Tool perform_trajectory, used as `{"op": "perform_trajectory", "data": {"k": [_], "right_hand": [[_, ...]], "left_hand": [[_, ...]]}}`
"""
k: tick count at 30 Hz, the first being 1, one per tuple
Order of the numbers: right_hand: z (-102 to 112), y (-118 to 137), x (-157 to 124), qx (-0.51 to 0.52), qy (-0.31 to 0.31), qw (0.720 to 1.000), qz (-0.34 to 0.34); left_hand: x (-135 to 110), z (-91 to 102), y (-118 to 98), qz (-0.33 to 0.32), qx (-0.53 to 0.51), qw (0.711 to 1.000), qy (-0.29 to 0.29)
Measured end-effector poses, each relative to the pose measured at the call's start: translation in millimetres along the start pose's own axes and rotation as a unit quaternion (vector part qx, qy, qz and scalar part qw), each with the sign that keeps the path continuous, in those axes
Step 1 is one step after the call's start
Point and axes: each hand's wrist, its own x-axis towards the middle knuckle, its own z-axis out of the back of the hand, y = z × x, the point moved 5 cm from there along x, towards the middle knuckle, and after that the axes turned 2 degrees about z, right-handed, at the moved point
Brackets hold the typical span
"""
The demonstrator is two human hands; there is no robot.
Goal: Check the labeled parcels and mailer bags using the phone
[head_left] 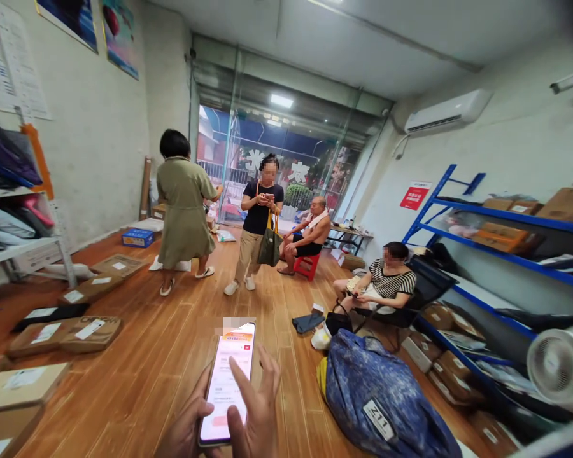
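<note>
My left hand is wrapped round a smartphone and holds it upright at the bottom centre of the head view. The thumb lies along the phone's left edge. A lit screen shows a pale page with an orange-red banner; its text is too small to read. Over the screen is my right hand, its index finger stretched onto the glass and its other fingers apart. The right thumb is near the lower part of the screen. Whether the fingertip touches the glass I cannot tell.
Labelled parcels lie along the left floor. A big blue sack stands at the right, near a blue shelf rack and a white fan. Two people stand ahead; one sits on a red stool, another in a black chair.
</note>
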Motion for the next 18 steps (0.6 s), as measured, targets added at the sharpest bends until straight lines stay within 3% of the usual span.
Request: {"op": "perform_trajectory", "data": {"k": [2, 5, 8, 11, 15, 18], "right_hand": [[2, 3, 0, 0.002, -0.001, 1.000, -0.001], [1, -2, -8, 0.137, -0.083, 0.983, -0.091], [-19, -9, -23, 0.305, -0.114, 0.927, -0.188], [-45, -13, -38, 0.406, -0.103, 0.879, -0.228], [-63, -28, -56, 0.399, -0.139, 0.872, -0.245], [-59, -33, -64, 0.312, -0.174, 0.894, -0.271]], "left_hand": [[-4, -1.2, -1, 0.007, -0.006, 1.000, -0.010], [-7, -2.0, -2, 0.018, -0.023, 0.999, -0.014], [-6, 2.3, -2, 0.023, -0.043, 0.999, -0.012], [-5, 5.4, 3, 0.030, -0.075, 0.997, 0.015], [-1, 7.3, -5, -0.010, -0.098, 0.995, -0.005], [18, 2.5, -25, 0.024, -0.153, 0.988, 0.007]]}}
